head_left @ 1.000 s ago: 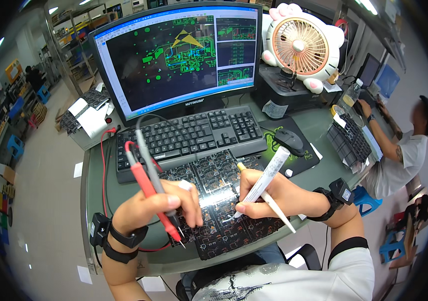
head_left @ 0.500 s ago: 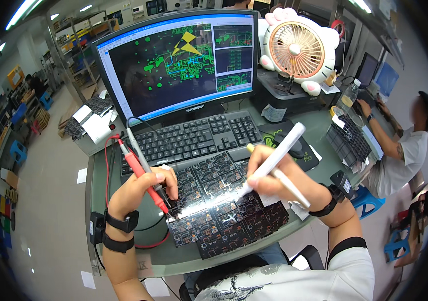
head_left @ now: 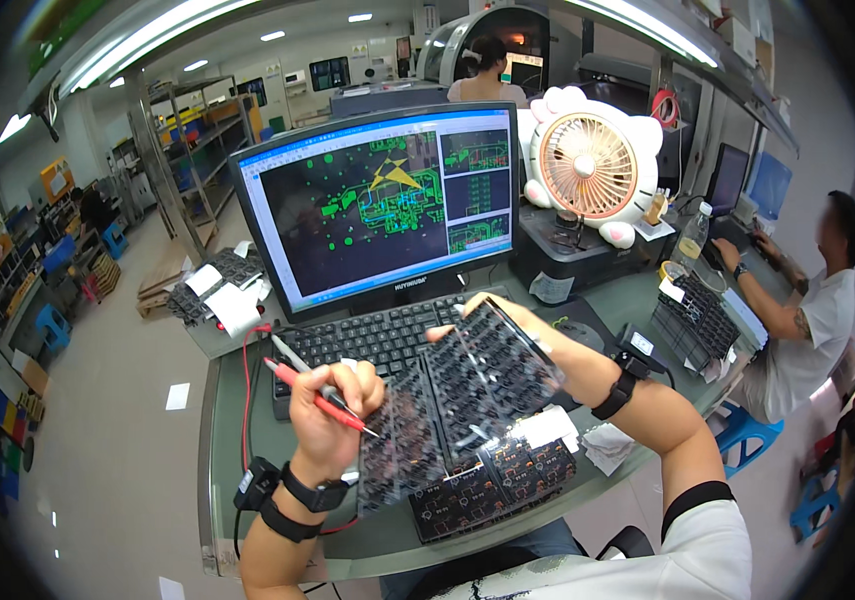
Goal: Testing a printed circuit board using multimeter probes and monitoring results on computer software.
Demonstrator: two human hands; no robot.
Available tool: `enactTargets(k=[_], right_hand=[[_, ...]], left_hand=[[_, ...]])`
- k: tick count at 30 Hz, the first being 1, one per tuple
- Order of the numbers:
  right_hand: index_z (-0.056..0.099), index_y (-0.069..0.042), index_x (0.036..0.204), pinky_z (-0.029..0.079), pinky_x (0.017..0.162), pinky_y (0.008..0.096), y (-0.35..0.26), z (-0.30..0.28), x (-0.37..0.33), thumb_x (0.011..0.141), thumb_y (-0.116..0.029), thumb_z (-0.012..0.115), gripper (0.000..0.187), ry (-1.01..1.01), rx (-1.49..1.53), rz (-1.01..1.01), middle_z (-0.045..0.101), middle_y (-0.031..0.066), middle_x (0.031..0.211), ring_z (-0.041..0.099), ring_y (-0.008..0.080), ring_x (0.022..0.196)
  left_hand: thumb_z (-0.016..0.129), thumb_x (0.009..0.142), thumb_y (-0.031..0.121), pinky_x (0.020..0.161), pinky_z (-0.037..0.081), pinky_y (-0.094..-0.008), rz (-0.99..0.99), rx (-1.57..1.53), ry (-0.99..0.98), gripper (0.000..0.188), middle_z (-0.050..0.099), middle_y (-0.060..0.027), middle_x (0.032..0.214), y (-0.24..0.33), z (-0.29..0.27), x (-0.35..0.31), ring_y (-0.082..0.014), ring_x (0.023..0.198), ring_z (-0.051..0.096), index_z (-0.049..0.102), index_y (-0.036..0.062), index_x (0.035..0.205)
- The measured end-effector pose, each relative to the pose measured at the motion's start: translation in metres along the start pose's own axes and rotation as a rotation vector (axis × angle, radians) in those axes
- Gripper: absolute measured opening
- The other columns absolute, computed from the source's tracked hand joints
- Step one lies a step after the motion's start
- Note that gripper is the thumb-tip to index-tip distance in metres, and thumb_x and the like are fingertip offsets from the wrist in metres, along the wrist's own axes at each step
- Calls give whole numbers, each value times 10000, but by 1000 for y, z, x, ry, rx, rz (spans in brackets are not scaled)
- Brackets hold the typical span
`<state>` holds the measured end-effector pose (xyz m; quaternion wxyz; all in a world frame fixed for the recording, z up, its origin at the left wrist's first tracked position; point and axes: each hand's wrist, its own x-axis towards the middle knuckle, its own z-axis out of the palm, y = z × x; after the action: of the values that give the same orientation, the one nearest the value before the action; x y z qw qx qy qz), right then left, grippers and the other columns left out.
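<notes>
My left hand (head_left: 325,415) is closed round a red test probe (head_left: 292,375) and a grey, pen-like probe (head_left: 287,350), both slanting with their tips toward the boards. My right hand (head_left: 527,335) grips the far edge of a dark circuit board panel (head_left: 492,375), which is raised and tilted, blurred by motion. The panel's left part hangs close beside my left fingers; whether they touch it, I cannot tell. Beneath lies another dark board panel (head_left: 507,485) on the desk. No white pen shows in my right hand, though part of that hand is hidden behind the panel.
Behind my hands stand a black keyboard (head_left: 367,335) and a monitor (head_left: 347,220) with a green circuit layout. A white fan (head_left: 592,165) sits at the back right. More boards (head_left: 697,310) stand at right, near a bottle (head_left: 692,235) and a seated person (head_left: 807,310).
My right hand, holding a white pen before, now grips the panel's far edge and has lifted and tilted it. The left hand's probes have come off the board. The view has tipped upward.
</notes>
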<state>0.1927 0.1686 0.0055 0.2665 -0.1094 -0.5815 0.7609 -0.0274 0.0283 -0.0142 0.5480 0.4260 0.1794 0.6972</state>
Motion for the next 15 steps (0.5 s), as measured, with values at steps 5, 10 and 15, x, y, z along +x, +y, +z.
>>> enactTargets(k=[5, 10, 15], right_hand=[[489, -117, 1089, 510, 893, 378, 16, 16, 23, 888, -236, 670, 295, -303, 237, -43, 605, 141, 1155, 586, 231, 1092], [486, -117, 907, 463, 737, 202, -34, 47, 19, 863, -106, 703, 222, -73, -52, -195, 518, -45, 875, 532, 49, 809], [498, -103, 860, 417, 674, 183, -45, -1, 30, 851, -112, 718, 221, -307, -511, -44, 515, -73, 778, 511, 18, 766]], left_hand=[[366, 883, 340, 653, 378, -298, -29, -95, -30, 481, 332, -30, 627, -10, 10, -5, -170, 587, 291, 438, 24, 528], [366, 955, 514, 961, 476, -424, -175, -602, 261, 551, 599, -177, 1152, -24, -60, -29, -286, 1112, 584, 554, 38, 1161], [260, 930, 468, 851, 458, -454, 45, -232, 92, 554, 447, -64, 702, 19, 10, 4, -213, 668, 522, 545, 48, 707]])
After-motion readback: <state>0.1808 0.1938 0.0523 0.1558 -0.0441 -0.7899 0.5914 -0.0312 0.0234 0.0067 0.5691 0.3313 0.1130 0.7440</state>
